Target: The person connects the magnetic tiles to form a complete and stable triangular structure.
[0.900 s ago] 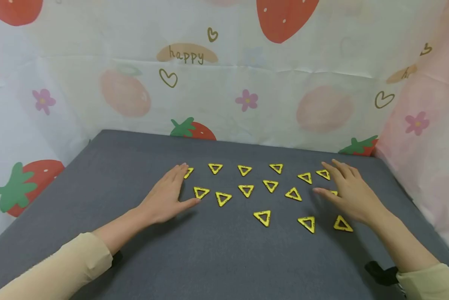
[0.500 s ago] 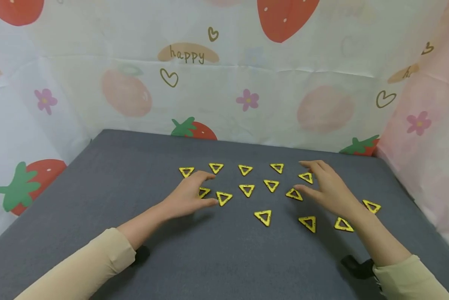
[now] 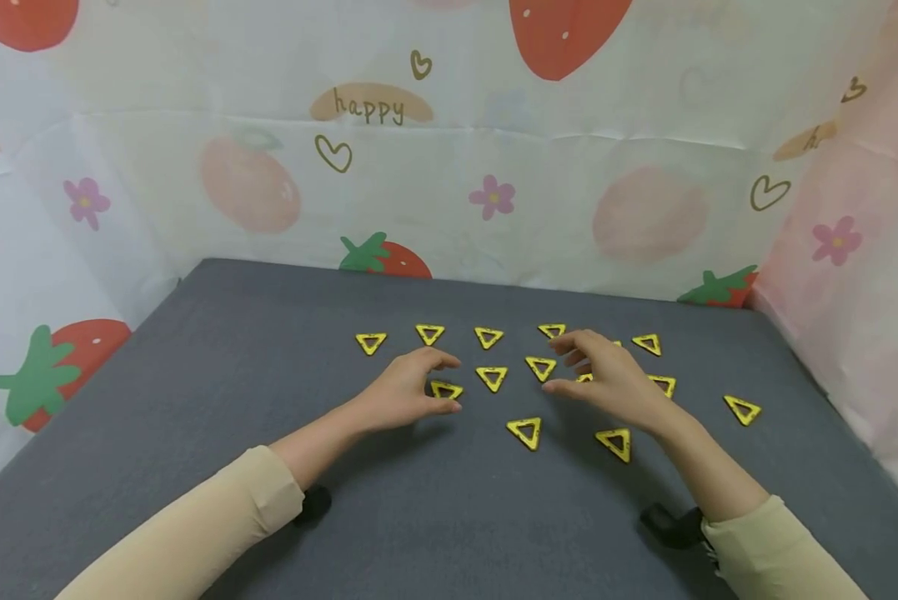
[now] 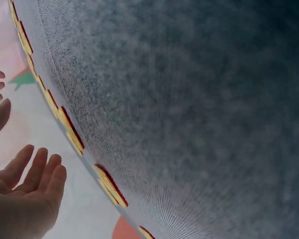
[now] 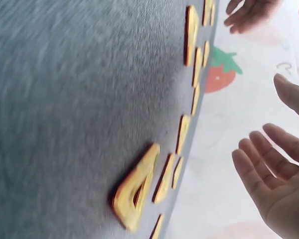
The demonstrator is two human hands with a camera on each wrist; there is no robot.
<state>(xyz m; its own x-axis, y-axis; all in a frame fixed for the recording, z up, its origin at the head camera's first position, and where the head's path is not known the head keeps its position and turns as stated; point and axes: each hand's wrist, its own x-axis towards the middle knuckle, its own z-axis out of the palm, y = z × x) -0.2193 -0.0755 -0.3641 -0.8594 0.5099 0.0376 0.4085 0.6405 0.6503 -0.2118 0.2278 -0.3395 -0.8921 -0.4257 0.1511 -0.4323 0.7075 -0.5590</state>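
Several yellow triangular pieces with open centres, such as the front one (image 3: 525,433), lie flat on the dark grey table (image 3: 388,533). My left hand (image 3: 399,392) hovers above the table beside a triangle (image 3: 446,390) that its thumb and fingers partly overlap. My right hand (image 3: 609,379) hovers among the right-hand triangles and hides some of them. Both hands have thumb and fingers spread apart, with nothing between them. In the right wrist view, the fingers (image 5: 254,169) are apart from the triangles, and a nearby triangle (image 5: 134,194) shows a dark red side.
A white cloth (image 3: 418,192) printed with strawberries, hearts and flowers hangs behind the table. Pinkish cloth (image 3: 861,250) hangs at the right. One triangle (image 3: 742,410) lies farthest right, and another (image 3: 370,343) farthest left.
My hands have moved toward each other over the triangles, the left hand rightward and the right hand leftward. Triangles at the far left and right have come into view.
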